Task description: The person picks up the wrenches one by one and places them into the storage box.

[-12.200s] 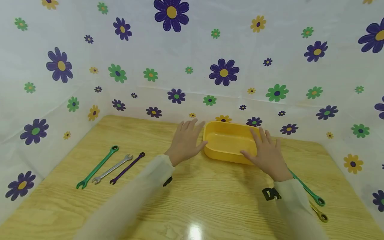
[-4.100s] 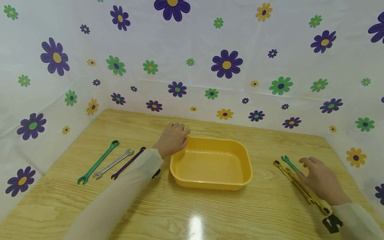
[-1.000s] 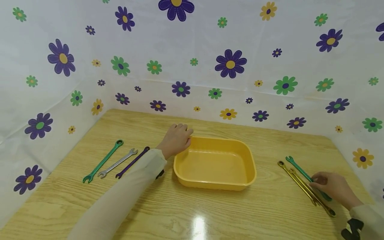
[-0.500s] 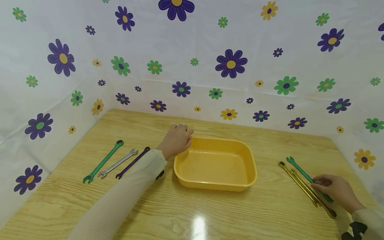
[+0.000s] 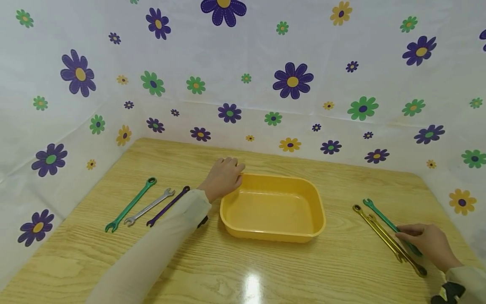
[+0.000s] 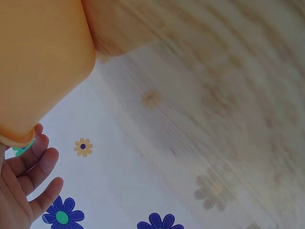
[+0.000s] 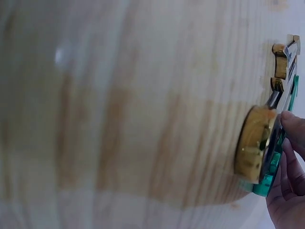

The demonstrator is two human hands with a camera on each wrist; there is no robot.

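Note:
My left hand (image 5: 223, 178) holds the far left corner of a yellow plastic basin (image 5: 273, 235). In the left wrist view the fingers (image 6: 45, 162) curl by the basin's rim (image 6: 19, 138); the thumb is hidden. To the right, my right hand (image 5: 429, 242) pinches a green wrench (image 5: 383, 217) near its lower end, and the wrench lies along the table. Two gold wrenches (image 5: 379, 232) lie side by side just left of it. The right wrist view shows a gold ring end (image 7: 255, 143) close to the thumb and the green wrench (image 7: 269, 179) behind it.
Left of the basin lie a green wrench (image 5: 130, 204), a silver wrench (image 5: 149, 207) and a purple wrench (image 5: 168, 206), roughly parallel. A white flower-print cloth (image 5: 254, 63) rises behind and beside the wooden table (image 5: 212, 270).
Over the last second my right hand shifts slightly down and right along the green wrench. Earlier, the basin came nearer and left, and my left hand took its corner.

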